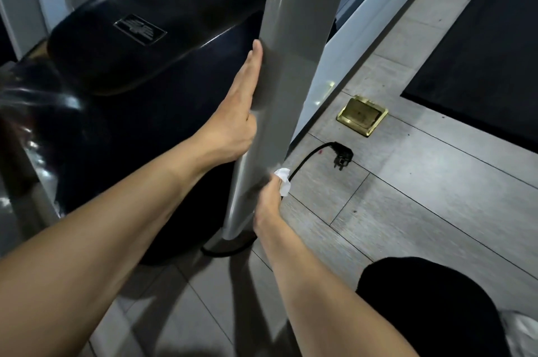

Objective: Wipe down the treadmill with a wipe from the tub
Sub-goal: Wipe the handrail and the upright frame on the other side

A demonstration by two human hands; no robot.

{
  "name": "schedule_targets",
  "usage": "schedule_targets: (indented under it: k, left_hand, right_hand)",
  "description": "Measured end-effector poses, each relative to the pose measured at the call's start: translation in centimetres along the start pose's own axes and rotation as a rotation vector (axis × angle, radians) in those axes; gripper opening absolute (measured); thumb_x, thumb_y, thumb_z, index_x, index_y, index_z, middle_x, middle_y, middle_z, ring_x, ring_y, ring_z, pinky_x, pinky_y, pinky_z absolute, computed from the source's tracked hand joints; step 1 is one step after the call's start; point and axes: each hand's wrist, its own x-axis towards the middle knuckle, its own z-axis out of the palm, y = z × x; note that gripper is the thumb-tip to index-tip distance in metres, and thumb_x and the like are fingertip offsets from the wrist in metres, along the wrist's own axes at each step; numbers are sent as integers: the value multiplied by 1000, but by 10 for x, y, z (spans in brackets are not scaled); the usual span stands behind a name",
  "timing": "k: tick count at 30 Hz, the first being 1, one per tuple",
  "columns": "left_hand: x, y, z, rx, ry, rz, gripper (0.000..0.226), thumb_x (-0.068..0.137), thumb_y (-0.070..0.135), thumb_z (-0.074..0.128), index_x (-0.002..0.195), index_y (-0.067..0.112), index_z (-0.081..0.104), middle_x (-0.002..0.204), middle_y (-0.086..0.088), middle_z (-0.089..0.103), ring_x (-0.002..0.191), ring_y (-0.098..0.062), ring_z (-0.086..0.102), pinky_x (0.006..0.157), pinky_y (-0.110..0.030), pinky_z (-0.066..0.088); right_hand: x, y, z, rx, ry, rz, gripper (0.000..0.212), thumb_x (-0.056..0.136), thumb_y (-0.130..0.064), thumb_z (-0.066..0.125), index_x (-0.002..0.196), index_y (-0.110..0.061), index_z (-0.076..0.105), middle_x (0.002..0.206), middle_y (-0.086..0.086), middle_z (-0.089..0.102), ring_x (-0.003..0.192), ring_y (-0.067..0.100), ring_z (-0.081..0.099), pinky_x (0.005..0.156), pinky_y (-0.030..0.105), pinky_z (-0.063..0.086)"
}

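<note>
The crumpled white wipe (283,183) sat low on the tall grey metal treadmill post (273,88), pinched tight in the right hand (269,202). At 11 o'clock, the left hand (237,112) lay flat against the post, fingers straight. A black plug (342,156) lay on the grey floor (407,196) at 3 o'clock.

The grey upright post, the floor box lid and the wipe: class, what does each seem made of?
Grey upright post: likely painted metal, smooth satin, soft reflections. Floor box lid: probably brass, shiny yellow. Wipe: thin white nonwoven or paper, crumpled in the right hand.
</note>
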Motion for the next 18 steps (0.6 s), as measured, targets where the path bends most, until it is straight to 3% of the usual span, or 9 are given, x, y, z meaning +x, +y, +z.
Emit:
schedule_targets:
  k: [2, 4, 7, 10, 13, 15, 18]
  left_hand:
    - [1, -4, 2, -6, 12, 3, 103, 94, -15, 41, 157, 44, -15, 170, 17, -9, 153, 4, -4, 129, -38, 10]
    - [2, -8, 1, -5, 19, 20, 103, 95, -15, 41, 157, 46, -14, 170, 16, -7, 154, 4, -2, 129, -38, 12]
    - [1, -11, -7, 0, 18, 39, 97, 96, -14, 41, 160, 43, -7, 171, 12, 0, 154, 2, 4, 128, -33, 14]
    - [1, -6, -16, 2, 36, 36, 89, 95, -14, 37, 163, 35, 6, 170, 10, 9, 154, 1, 10, 125, -20, 13]
    - [-9, -14, -18, 89, 127, 66, 84, 85, -14, 33, 162, 19, 25, 168, 1, 24, 154, -8, 20, 127, -30, 17]
    - [-27, -36, -16, 253, 189, 64, 80, 81, -5, 34, 159, 15, 32, 165, -5, 30, 152, -20, 28, 126, -39, 22]
    - [-59, -75, -12, 578, 237, 75, 65, 90, 5, 44, 155, 5, 37, 161, -15, 36, 147, -33, 36, 123, -46, 28]
  right_hand:
    - [-5, -11, 12, -79, -17, -106, 44, 75, -57, 47, 108, -29, 52, 114, -8, 56, 105, 12, 52, 111, 43, 39]
    - [-17, -29, 27, -227, -34, -320, 34, 94, -51, 44, 122, -34, 51, 127, -13, 49, 115, 7, 48, 112, 37, 36]
    - [-41, -77, 50, -397, -132, -886, 46, 108, -38, 33, 151, -24, 40, 158, -8, 37, 147, 10, 32, 121, 30, 27]
    - [-40, -137, 71, -548, -203, -1373, 46, 109, -25, 36, 152, -12, 42, 163, 3, 30, 154, 23, 20, 119, 54, 31]
    - [-31, -170, 75, -833, -163, -1615, 43, 107, -19, 46, 149, -14, 48, 160, 7, 32, 154, 21, 13, 117, 57, 33]
    - [-27, -169, 66, -1022, -113, -1731, 40, 105, -16, 52, 145, -12, 53, 156, 11, 42, 152, 29, 21, 119, 56, 29]
    - [-16, -136, 35, -1350, -301, -1917, 33, 99, -13, 60, 130, -4, 65, 138, 12, 61, 141, 33, 43, 122, 50, 26]
